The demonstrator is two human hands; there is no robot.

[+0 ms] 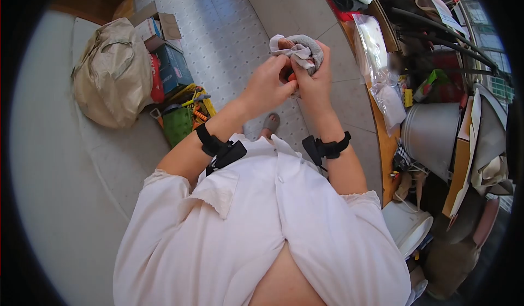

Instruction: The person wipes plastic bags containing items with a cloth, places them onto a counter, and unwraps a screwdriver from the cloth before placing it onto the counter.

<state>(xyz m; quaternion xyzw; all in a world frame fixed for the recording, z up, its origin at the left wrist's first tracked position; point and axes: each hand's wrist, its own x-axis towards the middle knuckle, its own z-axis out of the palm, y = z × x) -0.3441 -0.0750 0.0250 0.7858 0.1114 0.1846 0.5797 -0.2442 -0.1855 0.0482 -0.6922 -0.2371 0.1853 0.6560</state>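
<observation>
A bundled grey and white cloth (pixel 311 43) is held up in front of me, over the tiled floor. My left hand (pixel 268 83) pinches its near left side, with the fingers curled in and the thumb pressed toward the middle. Wrapped round the bundle's right side is my right hand (pixel 315 79), its thumb lying on the cloth. Among the folds near the top a brownish-pink patch shows. A small orange bit (pixel 291 77) peeks out between the two hands; its kind is unclear. Whatever lies inside the folds is hidden.
On the left, a beige cloth bag (pixel 112 77) stands beside a dark box (pixel 173 66) and a green basket (pixel 178 125). Along the right, a wooden shelf edge (pixel 376 120) bears plastic packets (pixel 386 101), a grey bucket (pixel 431 134) and crowded household items.
</observation>
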